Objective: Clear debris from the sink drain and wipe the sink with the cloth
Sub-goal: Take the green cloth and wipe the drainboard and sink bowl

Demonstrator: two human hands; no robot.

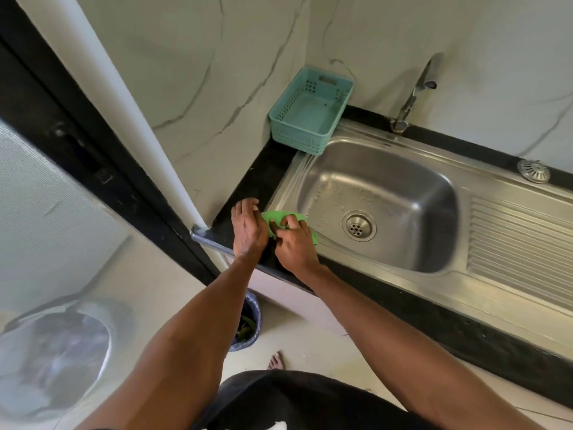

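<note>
A green cloth lies on the sink's left rim, beside the black counter. My right hand is closed on it, fingers bunching the fabric. My left hand rests just left of the cloth on the black counter, fingers loosely apart and touching the cloth's edge. The steel sink has a wet basin, and its round drain shows open holes with no debris visible. A metal strainer sits upside down on the back rim at the right.
A teal plastic basket stands in the back left corner. The tap rises behind the basin. A ribbed draining board lies right of the basin. A lined bin with leaves stands on the floor below the counter.
</note>
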